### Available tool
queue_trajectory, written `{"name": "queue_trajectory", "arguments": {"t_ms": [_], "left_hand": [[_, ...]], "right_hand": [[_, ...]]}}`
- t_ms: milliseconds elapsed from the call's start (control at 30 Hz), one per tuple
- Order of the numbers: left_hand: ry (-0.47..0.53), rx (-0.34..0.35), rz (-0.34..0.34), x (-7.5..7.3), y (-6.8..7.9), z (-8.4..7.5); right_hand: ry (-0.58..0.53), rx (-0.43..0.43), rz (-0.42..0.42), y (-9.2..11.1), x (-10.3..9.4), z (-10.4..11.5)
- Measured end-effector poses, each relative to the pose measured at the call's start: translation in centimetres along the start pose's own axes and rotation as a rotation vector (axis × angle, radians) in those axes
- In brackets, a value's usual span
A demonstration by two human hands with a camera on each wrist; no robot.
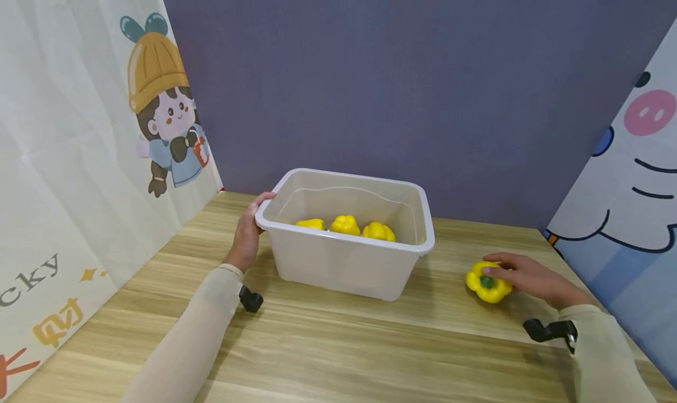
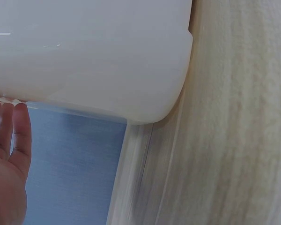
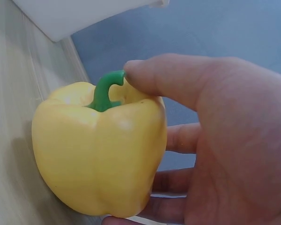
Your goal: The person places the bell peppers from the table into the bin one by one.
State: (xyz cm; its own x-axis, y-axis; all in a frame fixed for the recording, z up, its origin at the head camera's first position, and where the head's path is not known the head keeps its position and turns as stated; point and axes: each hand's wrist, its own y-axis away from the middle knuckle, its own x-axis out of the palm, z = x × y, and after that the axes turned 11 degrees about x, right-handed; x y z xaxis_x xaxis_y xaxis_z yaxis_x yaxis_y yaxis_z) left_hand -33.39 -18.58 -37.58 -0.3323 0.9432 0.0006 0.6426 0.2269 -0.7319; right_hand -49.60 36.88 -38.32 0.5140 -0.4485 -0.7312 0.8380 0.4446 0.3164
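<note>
A pale plastic bin (image 1: 338, 262) stands at the middle of the table, with three yellow bell peppers (image 1: 345, 225) visible inside. My left hand (image 1: 246, 236) holds its left end by the rim; in the left wrist view, fingers (image 2: 21, 126) reach up to the rim's edge. Off to the right of the bin, my right hand (image 1: 539, 278) grips another yellow bell pepper (image 1: 492, 293) close over the tabletop. In the right wrist view the thumb lies by its green stem (image 3: 102, 93), while the other fingers are behind its side.
The wood-grain table (image 1: 328, 356) backs onto a blue-grey panel (image 1: 370, 86). A white cartoon-printed sheet (image 1: 63, 127) borders the left side, and another printed panel (image 1: 624, 197) borders the right. Black mounts (image 1: 250, 299) sit on both wrists.
</note>
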Motion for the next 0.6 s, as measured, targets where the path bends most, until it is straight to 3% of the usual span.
{"name": "queue_trajectory", "arguments": {"t_ms": [600], "left_hand": [[0.029, 0.013, -0.008, 0.0, 0.0, 0.4]], "right_hand": [[0.005, -0.027, -0.012, 0.2, 0.8, 1.1]]}}
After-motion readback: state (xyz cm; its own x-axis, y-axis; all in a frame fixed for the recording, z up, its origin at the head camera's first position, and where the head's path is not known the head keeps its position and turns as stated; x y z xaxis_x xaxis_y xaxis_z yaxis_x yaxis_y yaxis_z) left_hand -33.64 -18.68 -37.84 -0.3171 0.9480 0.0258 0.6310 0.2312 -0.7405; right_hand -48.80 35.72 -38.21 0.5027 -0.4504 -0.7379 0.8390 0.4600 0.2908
